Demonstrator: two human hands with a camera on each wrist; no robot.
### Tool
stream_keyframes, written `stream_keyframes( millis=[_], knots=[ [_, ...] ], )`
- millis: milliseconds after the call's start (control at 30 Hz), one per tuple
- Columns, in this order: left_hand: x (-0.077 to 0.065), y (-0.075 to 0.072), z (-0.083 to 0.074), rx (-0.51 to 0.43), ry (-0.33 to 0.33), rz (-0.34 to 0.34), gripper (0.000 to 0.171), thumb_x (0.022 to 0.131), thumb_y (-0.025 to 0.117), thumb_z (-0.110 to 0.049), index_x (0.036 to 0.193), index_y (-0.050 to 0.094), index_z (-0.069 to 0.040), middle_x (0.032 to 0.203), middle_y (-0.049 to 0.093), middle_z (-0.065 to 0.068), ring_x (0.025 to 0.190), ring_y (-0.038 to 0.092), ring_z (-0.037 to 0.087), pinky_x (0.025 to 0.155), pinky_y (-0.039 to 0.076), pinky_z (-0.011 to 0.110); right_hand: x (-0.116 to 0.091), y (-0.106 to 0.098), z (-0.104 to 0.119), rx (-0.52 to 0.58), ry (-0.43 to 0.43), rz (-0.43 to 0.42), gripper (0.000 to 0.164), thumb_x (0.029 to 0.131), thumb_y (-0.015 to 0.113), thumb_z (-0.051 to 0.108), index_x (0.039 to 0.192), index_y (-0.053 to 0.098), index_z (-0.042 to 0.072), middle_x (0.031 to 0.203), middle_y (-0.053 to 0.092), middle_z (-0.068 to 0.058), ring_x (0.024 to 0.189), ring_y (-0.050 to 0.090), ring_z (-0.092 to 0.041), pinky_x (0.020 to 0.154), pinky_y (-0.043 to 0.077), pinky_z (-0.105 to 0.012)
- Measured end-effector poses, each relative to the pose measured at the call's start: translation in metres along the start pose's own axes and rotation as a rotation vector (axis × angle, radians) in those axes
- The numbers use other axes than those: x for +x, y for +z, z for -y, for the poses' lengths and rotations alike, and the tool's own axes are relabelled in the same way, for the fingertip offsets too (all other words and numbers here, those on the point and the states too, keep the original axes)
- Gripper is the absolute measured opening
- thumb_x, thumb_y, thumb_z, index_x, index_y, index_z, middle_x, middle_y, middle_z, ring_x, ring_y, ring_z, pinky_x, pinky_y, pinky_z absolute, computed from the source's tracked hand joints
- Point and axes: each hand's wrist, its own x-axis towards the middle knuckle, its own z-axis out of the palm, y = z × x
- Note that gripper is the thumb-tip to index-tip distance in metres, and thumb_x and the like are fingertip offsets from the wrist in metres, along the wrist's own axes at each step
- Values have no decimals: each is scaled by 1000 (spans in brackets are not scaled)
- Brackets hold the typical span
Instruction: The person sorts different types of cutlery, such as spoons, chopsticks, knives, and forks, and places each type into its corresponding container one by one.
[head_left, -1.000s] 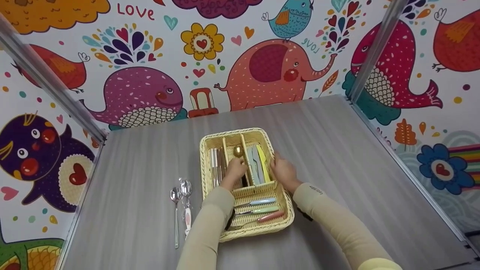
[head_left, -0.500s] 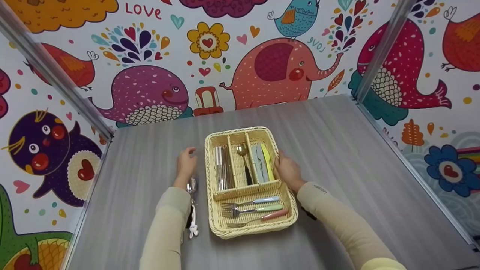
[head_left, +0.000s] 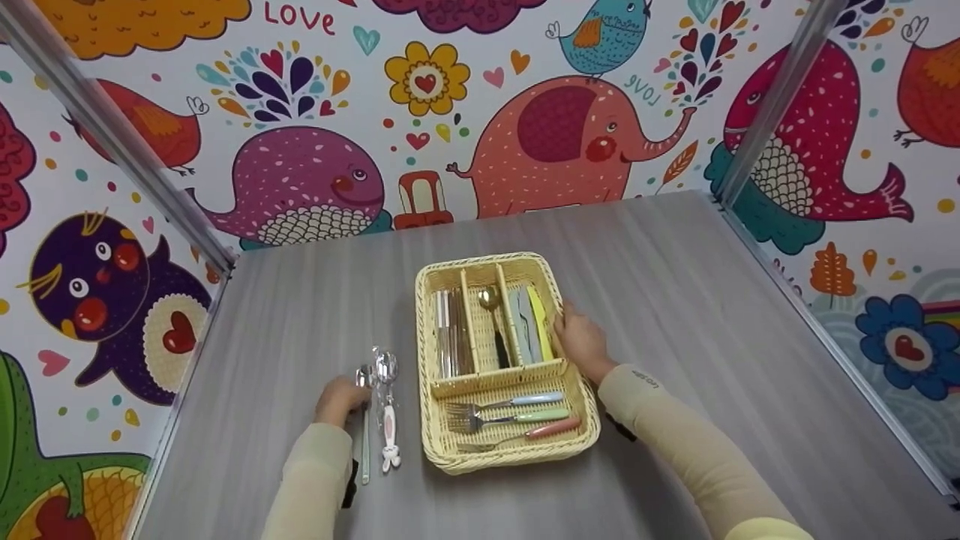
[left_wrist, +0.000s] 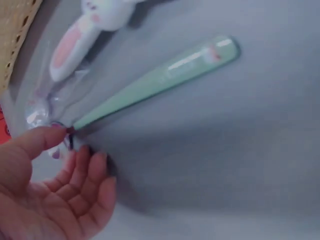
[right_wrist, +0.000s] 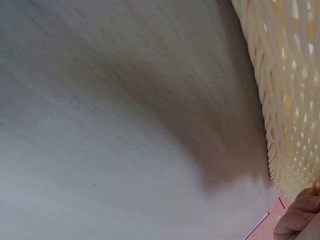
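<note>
My left hand (head_left: 341,400) is at the neck of a spoon (left_wrist: 155,82) with a pale green handle, which lies on the table left of the basket. In the left wrist view, thumb and fingertips close around the neck; the spoon's bowl is mostly hidden. Beside it lies a wrapped spoon (head_left: 388,420) with a white and pink rabbit handle. My right hand (head_left: 583,341) grips the right rim of a woven cutlery basket (head_left: 424,330). Its compartments hold chopsticks (head_left: 453,330), a gold spoon with a black handle (head_left: 491,307), knives (head_left: 529,322) and forks (head_left: 517,416).
The grey table (head_left: 660,285) extends around the basket. A cartoon-printed wall (head_left: 450,150) stands behind it, with metal posts (head_left: 780,97) at both corners.
My left hand has left the basket's middle compartment, where the gold spoon now lies uncovered, and has moved left and down to the green-handled spoon. The right hand stays on the rim.
</note>
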Motion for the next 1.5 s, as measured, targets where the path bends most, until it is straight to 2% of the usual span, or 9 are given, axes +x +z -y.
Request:
stream_keyframes(
  millis=[167,500,767,933,1033,1133,1233,1400,1500],
  knots=[
    [-2,4,3,-59,-17,63,11,73,55,-10,70,51,-1,59,51,6,52,50,19,47,43,28,0,-1,0,7,0,4,37,95,44,19,125,49,-1,49,41,-2,43,35,-17,42,34,-39],
    [7,8,16,-147,-9,79,10,72,56,-9,65,53,-3,54,52,2,49,50,15,44,40,27,1,-1,0,14,10,-16,36,94,44,17,123,51,-2,53,47,-5,47,38,-17,45,38,-42],
    [7,3,25,-254,-15,116,13,79,54,-14,73,57,-1,58,58,1,47,56,10,46,45,25,-1,-1,1,31,-4,-27,30,93,45,16,116,53,-2,52,42,-3,47,35,-17,43,33,-38],
    [9,-3,31,-345,8,181,18,85,50,-12,85,57,4,65,66,4,48,59,9,46,47,22,-1,0,1,16,-8,-38,29,93,45,17,115,54,0,50,39,-2,45,34,-16,41,29,-36],
    [11,-9,29,-393,24,179,19,86,49,-12,89,56,6,64,64,2,46,57,7,46,48,21,0,0,0,8,-9,-38,30,93,45,18,115,55,0,49,41,-3,45,35,-17,41,30,-37],
    [11,-16,19,-454,56,155,21,88,50,-13,93,55,7,63,60,0,48,54,6,47,49,21,-1,0,0,9,-7,-31,30,93,45,18,115,54,0,50,43,-4,45,35,-17,41,31,-37],
    [8,-21,1,-517,123,135,24,90,52,-13,98,54,9,66,58,0,52,53,7,48,49,21,-1,-1,0,14,-9,-33,30,93,45,17,116,54,-1,51,45,-6,45,37,-18,41,33,-38],
    [0,-19,-42,-578,236,122,31,91,53,-11,113,52,11,73,62,1,58,55,8,49,46,19,-2,-1,0,23,-13,-41,31,93,45,16,117,53,-1,52,46,-7,47,38,-19,42,37,-42],
    [-5,-12,-70,-610,279,115,39,90,52,-8,123,47,11,83,65,9,60,56,9,48,47,19,-1,0,0,23,-6,-29,33,93,45,18,120,52,0,51,43,-5,47,37,-19,42,35,-40]
  ],
)
